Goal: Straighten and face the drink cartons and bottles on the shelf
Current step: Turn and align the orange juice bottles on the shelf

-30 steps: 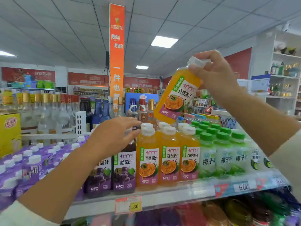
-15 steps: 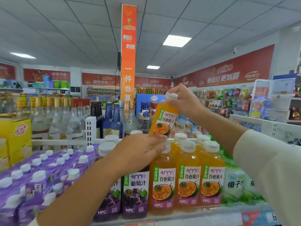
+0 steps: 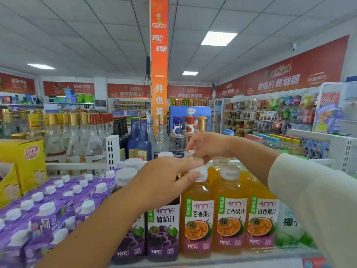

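Orange juice fills the three front bottles (image 3: 229, 219) that we see at the near edge of the shelf (image 3: 241, 260). Each stands upright with a white cap, and its label, turned towards us, shows a cut passion fruit, a green strip and the number 16. More of the same stand in rows behind. Just left of them are two dark grape juice bottles (image 3: 164, 233), their labels also facing near, and farther left are rows of purple cartons (image 3: 58, 207) with white caps. A pale coconut drink bottle (image 3: 289, 225) shows at the right, partly hidden by a cream sleeve (image 3: 318, 200).

The left hand (image 3: 166, 182) reaches across the grape bottles, fingers nearly straight over the caps. Its thumb touches the cap of the leftmost front orange bottle (image 3: 197, 219), and we see it grasp nothing. The right hand (image 3: 208, 146) is farther back, fingers curled down and pinching the white cap of a rear bottle (image 3: 190, 152), whose body is hidden behind the left hand. Glass bottles (image 3: 77, 136) stand on the far side
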`<state>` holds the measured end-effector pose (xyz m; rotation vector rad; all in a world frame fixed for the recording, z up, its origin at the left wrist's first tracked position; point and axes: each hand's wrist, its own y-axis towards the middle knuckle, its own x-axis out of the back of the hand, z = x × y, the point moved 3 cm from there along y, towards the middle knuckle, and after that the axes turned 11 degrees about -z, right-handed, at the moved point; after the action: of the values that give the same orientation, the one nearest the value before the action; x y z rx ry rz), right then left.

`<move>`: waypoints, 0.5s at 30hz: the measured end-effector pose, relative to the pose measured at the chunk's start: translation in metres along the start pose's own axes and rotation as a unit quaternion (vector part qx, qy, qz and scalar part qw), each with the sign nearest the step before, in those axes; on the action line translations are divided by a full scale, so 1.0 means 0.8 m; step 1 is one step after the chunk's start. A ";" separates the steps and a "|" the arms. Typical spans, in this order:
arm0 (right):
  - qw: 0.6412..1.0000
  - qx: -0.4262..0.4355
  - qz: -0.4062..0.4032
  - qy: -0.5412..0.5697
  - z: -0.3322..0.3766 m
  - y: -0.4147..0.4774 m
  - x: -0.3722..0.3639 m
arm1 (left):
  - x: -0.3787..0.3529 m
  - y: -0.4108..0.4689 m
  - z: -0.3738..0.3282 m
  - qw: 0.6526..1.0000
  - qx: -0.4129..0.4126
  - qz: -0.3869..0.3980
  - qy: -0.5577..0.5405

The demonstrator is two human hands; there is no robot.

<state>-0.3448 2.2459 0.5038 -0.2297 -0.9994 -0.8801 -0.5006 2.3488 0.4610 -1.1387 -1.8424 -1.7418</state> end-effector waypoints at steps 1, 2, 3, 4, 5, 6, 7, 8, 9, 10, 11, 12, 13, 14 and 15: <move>1.000 0.001 0.010 -0.010 0.001 -0.002 0.000 | 0.000 0.000 0.000 1.000 0.001 0.003 -0.002; 0.999 0.004 0.018 -0.028 0.002 -0.003 0.002 | 0.000 0.000 0.000 1.000 0.001 0.006 -0.004; 0.998 0.012 0.024 -0.049 0.002 -0.006 0.007 | 0.000 0.000 -0.001 1.000 0.002 0.008 -0.004; 0.997 0.024 0.023 -0.069 0.004 -0.010 0.014 | 0.001 0.000 -0.001 1.000 0.003 0.011 -0.002; 0.996 0.037 0.014 -0.080 0.007 -0.016 0.023 | 0.002 0.001 -0.001 1.000 0.004 0.014 0.002; 0.995 0.050 -0.002 -0.085 0.010 -0.025 0.033 | 0.002 0.001 -0.002 1.000 0.005 0.018 0.006; 0.994 0.062 -0.022 -0.088 0.013 -0.038 0.044 | 0.002 0.001 -0.002 1.000 0.005 0.022 0.010; 0.991 0.077 -0.043 -0.096 0.015 -0.054 0.054 | 0.002 0.001 -0.002 1.000 0.006 0.024 0.014; 0.988 0.090 -0.062 -0.112 0.017 -0.073 0.062 | 0.002 0.001 -0.002 0.999 0.008 0.026 0.018; 0.983 0.100 -0.075 -0.133 0.016 -0.092 0.067 | 0.002 0.001 -0.002 0.999 0.009 0.028 0.023; 0.979 0.106 -0.075 -0.157 0.013 -0.111 0.068 | 0.002 0.001 -0.002 0.999 0.009 0.031 0.026; 0.976 0.108 -0.061 -0.180 0.007 -0.128 0.065 | 0.002 0.001 -0.003 0.999 0.009 0.034 0.027; 0.975 0.102 -0.041 -0.191 0.000 -0.142 0.059 | 0.003 0.001 -0.004 0.999 0.011 0.036 0.024; 0.978 0.091 -0.024 -0.187 -0.006 -0.153 0.052 | 0.004 0.001 -0.005 0.999 0.014 0.037 0.017; 0.980 0.083 -0.020 -0.178 -0.012 -0.158 0.045 | 0.004 0.001 -0.005 0.999 0.017 0.038 0.010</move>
<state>-0.4226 2.1394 0.5007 -0.2299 -1.4077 -0.8007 -0.5030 2.3463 0.4647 -1.1597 -1.7860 -1.6670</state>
